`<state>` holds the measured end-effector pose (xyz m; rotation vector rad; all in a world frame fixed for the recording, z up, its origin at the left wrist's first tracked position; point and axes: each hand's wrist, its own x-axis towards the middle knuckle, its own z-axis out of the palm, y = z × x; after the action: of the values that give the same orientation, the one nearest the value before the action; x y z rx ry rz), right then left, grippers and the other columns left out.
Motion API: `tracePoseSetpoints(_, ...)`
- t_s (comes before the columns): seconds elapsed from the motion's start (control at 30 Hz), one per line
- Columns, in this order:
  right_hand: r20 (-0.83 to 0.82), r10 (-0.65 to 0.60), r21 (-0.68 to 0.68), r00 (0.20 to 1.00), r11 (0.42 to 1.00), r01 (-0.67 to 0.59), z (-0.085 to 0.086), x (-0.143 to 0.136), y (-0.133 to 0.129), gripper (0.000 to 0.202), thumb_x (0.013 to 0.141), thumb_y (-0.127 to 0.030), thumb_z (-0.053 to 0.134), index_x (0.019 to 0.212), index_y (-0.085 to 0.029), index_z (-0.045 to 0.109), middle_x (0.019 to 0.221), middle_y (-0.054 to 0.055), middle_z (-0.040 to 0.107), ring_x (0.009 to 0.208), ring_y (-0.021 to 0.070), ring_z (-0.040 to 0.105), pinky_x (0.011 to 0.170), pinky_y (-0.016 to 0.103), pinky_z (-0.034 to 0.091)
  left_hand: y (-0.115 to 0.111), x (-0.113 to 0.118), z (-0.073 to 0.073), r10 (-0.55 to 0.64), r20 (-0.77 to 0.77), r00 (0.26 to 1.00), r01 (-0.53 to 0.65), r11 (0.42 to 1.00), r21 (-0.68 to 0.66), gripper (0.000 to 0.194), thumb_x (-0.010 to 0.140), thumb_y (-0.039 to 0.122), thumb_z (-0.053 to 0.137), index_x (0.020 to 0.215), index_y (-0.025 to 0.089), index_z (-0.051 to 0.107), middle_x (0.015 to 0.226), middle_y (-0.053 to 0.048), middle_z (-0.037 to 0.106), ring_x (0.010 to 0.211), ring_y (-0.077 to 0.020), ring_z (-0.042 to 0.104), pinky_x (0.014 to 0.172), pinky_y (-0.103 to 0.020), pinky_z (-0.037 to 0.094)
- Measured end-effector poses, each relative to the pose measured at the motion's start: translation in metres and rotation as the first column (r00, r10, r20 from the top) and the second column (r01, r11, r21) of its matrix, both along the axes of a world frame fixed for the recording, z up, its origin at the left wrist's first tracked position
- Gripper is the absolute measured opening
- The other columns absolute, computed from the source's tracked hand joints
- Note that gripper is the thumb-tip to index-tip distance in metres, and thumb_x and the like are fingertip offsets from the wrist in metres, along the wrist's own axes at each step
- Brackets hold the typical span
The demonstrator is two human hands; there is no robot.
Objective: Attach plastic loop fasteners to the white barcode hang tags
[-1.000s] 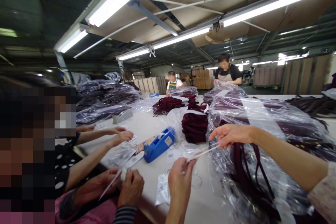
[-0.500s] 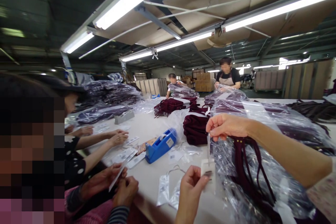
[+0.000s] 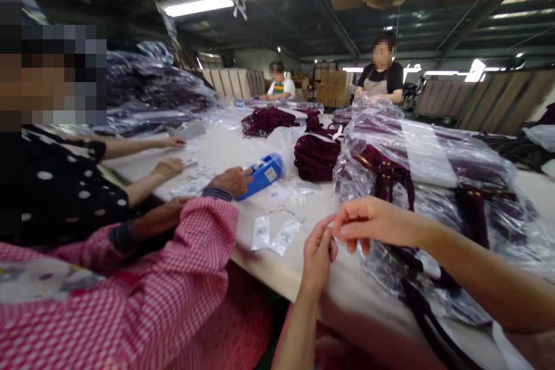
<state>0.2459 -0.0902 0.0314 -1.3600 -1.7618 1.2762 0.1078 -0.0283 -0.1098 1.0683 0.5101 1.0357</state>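
My left hand [image 3: 318, 254] is closed over the table's front edge, its fingertips meeting those of my right hand [image 3: 364, 222]. What the fingers pinch is too small or hidden to name. My right hand is curled, fingers bent downward, beside plastic-wrapped maroon garments [image 3: 390, 173]. Two small clear packets with tags [image 3: 284, 236] lie on the table left of my hands, a thin cord looped above them. Behind them is a blue tape dispenser [image 3: 264, 176], and a folded maroon garment stack [image 3: 316, 156] stands to its right.
A co-worker in a pink checked sleeve [image 3: 195, 243] reaches to the dispenser from the left. Beyond, a person in polka dots [image 3: 73, 179] works over tags. Two people stand across the white table [image 3: 221, 141]. Bagged garments [image 3: 151, 87] are piled at the back left.
The view has tilted down. The white tag that hung between my hands is no longer visible, and my hands have come together. The neighbouring co-worker's hand has moved onto the tape dispenser.
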Motion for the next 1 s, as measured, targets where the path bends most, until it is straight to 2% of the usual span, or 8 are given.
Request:
tracePoseSetpoints(0.17,0.403,0.17,-0.084,0.899,0.985,-0.149,-0.067,-0.026,-0.099,0.021,0.086,-0.02,0.052,0.102,-0.023,0.066,0.101,0.005,0.067,0.091,0.019,0.063,0.08,0.029,0.047,-0.018,-0.085,-0.023,0.051,-0.029,0.998,-0.053,0.993,-0.102,0.031,0.08,0.048,0.059,0.092,0.019,0.064,0.049,0.007,0.053,0.031,-0.004,0.03,0.037,-0.019,0.025)
tracePoseSetpoints(0.23,0.436,0.12,-0.087,0.892,0.992,-0.091,-0.102,-0.038,-0.118,0.031,0.086,-0.02,0.048,0.113,-0.022,0.062,0.111,0.009,0.065,0.097,0.0208,0.062,0.081,0.028,0.047,-0.036,-0.122,-0.047,0.267,-0.36,0.894,-0.294,0.956,-0.022,0.029,0.082,0.047,0.055,0.09,0.021,0.063,0.057,0.005,0.057,0.04,-0.0077,0.044,0.044,-0.02,0.037)
tracePoseSetpoints(0.37,0.48,0.014,-0.024,0.877,1.0,-0.003,-0.18,-0.066,-0.115,0.052,0.081,-0.014,0.049,0.133,-0.017,0.05,0.137,0.016,0.05,0.116,0.0261,0.054,0.097,0.033,0.042,-0.082,-0.149,-0.114,0.271,-0.603,0.751,-0.339,0.941,0.001,0.026,0.073,0.041,0.064,0.088,0.021,0.071,0.092,-0.006,0.072,0.09,-0.0247,0.065,0.08,-0.038,0.052)
tracePoseSetpoints(0.5,0.366,0.058,-0.049,0.929,0.998,-0.043,-0.219,-0.087,-0.097,0.041,0.086,-0.01,0.038,0.12,-0.019,0.058,0.122,0.01,0.062,0.11,0.0211,0.057,0.095,0.03,0.041,-0.108,-0.143,-0.154,0.129,-0.721,0.681,-0.18,0.984,0.007,0.025,0.067,0.033,0.067,0.088,0.023,0.077,0.116,-0.011,0.069,0.118,-0.0338,0.056,0.108,-0.053,0.032)
tracePoseSetpoints(0.63,0.263,-0.109,-0.113,0.959,0.983,0.143,-0.224,-0.093,-0.085,0.035,0.097,-0.023,0.029,0.109,-0.018,0.061,0.104,0.009,0.067,0.095,0.0186,0.061,0.088,0.029,0.043,-0.108,-0.141,-0.155,0.152,-0.722,0.675,-0.179,0.983,0.039,0.052,0.067,0.018,0.063,0.118,0.023,0.065,0.128,-0.009,0.062,0.119,-0.0275,0.056,0.108,-0.046,0.036)
tracePoseSetpoints(0.73,0.236,-0.173,-0.174,0.956,0.961,0.217,-0.233,-0.096,-0.079,0.026,0.092,-0.032,0.041,0.097,-0.016,0.061,0.095,0.008,0.067,0.089,0.0207,0.061,0.085,0.032,0.043,-0.107,-0.138,-0.151,0.206,-0.683,0.701,-0.225,0.972,0.062,0.066,0.064,0.01,0.063,0.129,0.022,0.056,0.134,-0.009,0.058,0.118,-0.0269,0.057,0.106,-0.045,0.038)
tracePoseSetpoints(0.87,0.046,-0.224,-0.308,0.974,0.924,0.227,-0.255,-0.103,-0.078,0.023,0.069,-0.016,0.064,0.091,-0.017,0.058,0.09,0.003,0.066,0.082,0.0197,0.061,0.074,0.029,0.045,-0.11,-0.134,-0.144,0.205,-0.587,0.783,-0.278,0.96,-0.035,0.057,0.063,0.009,0.067,0.118,0.024,0.064,0.127,-0.006,0.063,0.115,-0.0281,0.059,0.104,-0.045,0.041)
tracePoseSetpoints(1.0,-0.344,-0.338,-0.56,0.876,0.823,0.098,-0.246,-0.101,-0.084,0.021,0.069,-0.02,0.07,0.088,-0.016,0.06,0.072,-0.002,0.061,0.055,0.0098,0.051,0.047,0.019,0.036,-0.105,-0.14,-0.117,0.233,-0.373,0.898,-0.354,0.886,-0.298,0.038,0.079,0.036,0.065,0.115,0.023,0.063,0.127,-0.009,0.063,0.113,-0.0272,0.06,0.096,-0.043,0.047)
